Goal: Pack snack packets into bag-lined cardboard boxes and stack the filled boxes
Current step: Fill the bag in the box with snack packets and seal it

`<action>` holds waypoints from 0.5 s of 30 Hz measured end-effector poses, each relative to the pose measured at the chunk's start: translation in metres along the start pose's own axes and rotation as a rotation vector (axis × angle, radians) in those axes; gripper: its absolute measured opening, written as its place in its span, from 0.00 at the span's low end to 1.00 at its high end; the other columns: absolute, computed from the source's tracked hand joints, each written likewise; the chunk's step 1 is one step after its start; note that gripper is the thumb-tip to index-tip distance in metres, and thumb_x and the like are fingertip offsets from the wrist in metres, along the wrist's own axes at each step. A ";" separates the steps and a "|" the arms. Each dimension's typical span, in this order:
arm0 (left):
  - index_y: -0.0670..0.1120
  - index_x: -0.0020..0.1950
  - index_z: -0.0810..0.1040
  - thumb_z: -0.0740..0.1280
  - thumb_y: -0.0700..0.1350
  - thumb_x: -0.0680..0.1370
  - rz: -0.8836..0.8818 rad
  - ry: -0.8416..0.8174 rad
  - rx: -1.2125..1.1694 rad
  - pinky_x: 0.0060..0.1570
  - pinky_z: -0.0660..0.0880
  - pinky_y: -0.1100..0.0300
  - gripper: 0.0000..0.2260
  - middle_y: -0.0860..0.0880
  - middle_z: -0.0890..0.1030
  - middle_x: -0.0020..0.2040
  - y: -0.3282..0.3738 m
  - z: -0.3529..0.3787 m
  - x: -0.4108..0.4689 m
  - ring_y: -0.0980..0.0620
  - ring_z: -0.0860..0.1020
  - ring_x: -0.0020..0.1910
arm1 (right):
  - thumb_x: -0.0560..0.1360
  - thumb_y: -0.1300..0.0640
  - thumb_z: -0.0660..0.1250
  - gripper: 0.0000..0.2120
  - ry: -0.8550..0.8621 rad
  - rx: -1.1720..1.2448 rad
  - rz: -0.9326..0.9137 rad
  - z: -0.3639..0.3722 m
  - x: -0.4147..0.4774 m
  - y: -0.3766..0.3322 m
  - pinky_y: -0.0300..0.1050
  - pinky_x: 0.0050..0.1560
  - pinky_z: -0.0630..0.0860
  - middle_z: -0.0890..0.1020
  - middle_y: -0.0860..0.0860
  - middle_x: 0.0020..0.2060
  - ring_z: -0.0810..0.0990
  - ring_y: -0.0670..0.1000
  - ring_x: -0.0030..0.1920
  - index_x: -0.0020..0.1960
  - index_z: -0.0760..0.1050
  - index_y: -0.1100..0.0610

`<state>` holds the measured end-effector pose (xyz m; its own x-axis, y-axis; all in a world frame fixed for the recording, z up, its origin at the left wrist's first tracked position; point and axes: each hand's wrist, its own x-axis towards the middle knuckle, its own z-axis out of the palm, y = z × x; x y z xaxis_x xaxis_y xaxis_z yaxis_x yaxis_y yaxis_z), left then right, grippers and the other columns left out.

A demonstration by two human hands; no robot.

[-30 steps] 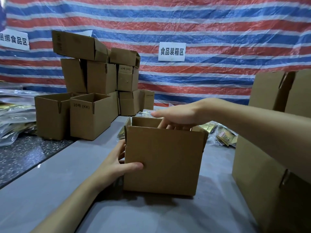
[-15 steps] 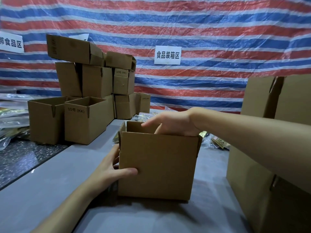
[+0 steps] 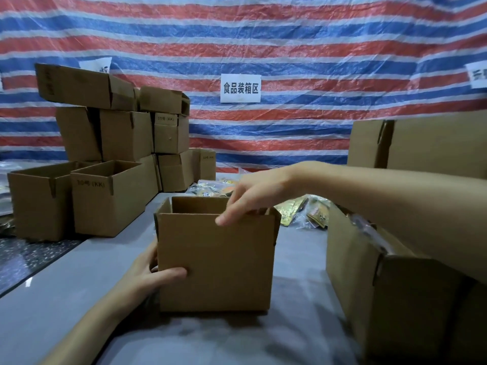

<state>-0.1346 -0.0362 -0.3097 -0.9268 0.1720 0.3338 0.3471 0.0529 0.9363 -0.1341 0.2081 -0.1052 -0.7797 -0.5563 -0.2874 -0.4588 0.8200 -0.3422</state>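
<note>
A small open cardboard box (image 3: pixel 221 262) stands upright on the grey table in front of me. My left hand (image 3: pixel 155 275) grips its lower left corner, thumb across the front face and fingers behind the side. My right hand (image 3: pixel 253 196) hovers over the box's open top with the fingers relaxed and pointing down-left, holding nothing. Snack packets (image 3: pixel 303 210) in gold and clear wrappers lie in a heap behind the box. The inside of the box is hidden from view.
Several empty cardboard boxes (image 3: pixel 110 198) are stacked at the left and back left. Larger open boxes (image 3: pixel 390 283) stand at the right under my right forearm. A dark speckled counter (image 3: pixel 29 256) borders the grey table (image 3: pixel 210 341) on the left. A striped tarp hangs behind.
My right hand has lifted out of the box's open top and now hangs above the rim. My left hand keeps its hold on the box's left corner.
</note>
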 end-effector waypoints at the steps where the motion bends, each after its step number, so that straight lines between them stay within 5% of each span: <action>1: 0.57 0.64 0.77 0.83 0.66 0.52 -0.001 -0.006 0.002 0.47 0.81 0.64 0.43 0.52 0.85 0.59 -0.001 0.000 0.000 0.51 0.84 0.56 | 0.79 0.44 0.68 0.16 0.001 -0.099 -0.007 -0.003 -0.006 0.004 0.37 0.50 0.82 0.87 0.49 0.47 0.86 0.45 0.46 0.54 0.85 0.55; 4: 0.68 0.55 0.80 0.82 0.70 0.51 -0.033 -0.031 0.061 0.43 0.81 0.67 0.33 0.57 0.85 0.57 0.002 0.004 -0.002 0.55 0.85 0.51 | 0.77 0.49 0.73 0.14 -0.034 -0.341 0.053 -0.004 -0.022 0.018 0.40 0.47 0.82 0.87 0.53 0.48 0.85 0.48 0.46 0.54 0.85 0.59; 6: 0.73 0.53 0.79 0.79 0.73 0.50 -0.050 -0.012 0.159 0.38 0.81 0.65 0.32 0.60 0.85 0.54 0.006 0.013 0.000 0.58 0.85 0.46 | 0.77 0.49 0.73 0.10 -0.016 -0.398 0.071 -0.003 -0.025 0.028 0.34 0.36 0.79 0.86 0.49 0.39 0.83 0.43 0.37 0.47 0.85 0.56; 8: 0.74 0.54 0.78 0.76 0.75 0.53 -0.049 0.058 0.314 0.46 0.80 0.60 0.30 0.63 0.84 0.53 0.008 0.024 0.006 0.57 0.83 0.50 | 0.76 0.50 0.74 0.10 0.013 -0.479 0.085 -0.006 -0.028 0.036 0.30 0.26 0.71 0.80 0.43 0.28 0.77 0.39 0.28 0.39 0.82 0.54; 12: 0.61 0.58 0.76 0.66 0.78 0.64 -0.052 0.178 0.689 0.53 0.77 0.49 0.30 0.60 0.79 0.55 0.009 0.057 0.015 0.58 0.79 0.49 | 0.75 0.46 0.73 0.13 0.115 -0.606 0.128 -0.009 -0.034 0.051 0.37 0.28 0.72 0.80 0.45 0.30 0.78 0.44 0.31 0.41 0.83 0.55; 15: 0.52 0.58 0.72 0.70 0.67 0.74 -0.147 0.228 0.668 0.54 0.77 0.49 0.23 0.53 0.78 0.55 0.009 0.091 0.020 0.51 0.79 0.51 | 0.74 0.44 0.73 0.13 0.279 -0.663 0.122 -0.009 -0.034 0.061 0.42 0.30 0.73 0.80 0.45 0.30 0.79 0.47 0.33 0.38 0.82 0.53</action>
<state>-0.1371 0.0576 -0.3045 -0.9522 -0.0891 0.2921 0.1622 0.6627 0.7311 -0.1397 0.2785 -0.1082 -0.8809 -0.4729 -0.0203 -0.4543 0.8326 0.3169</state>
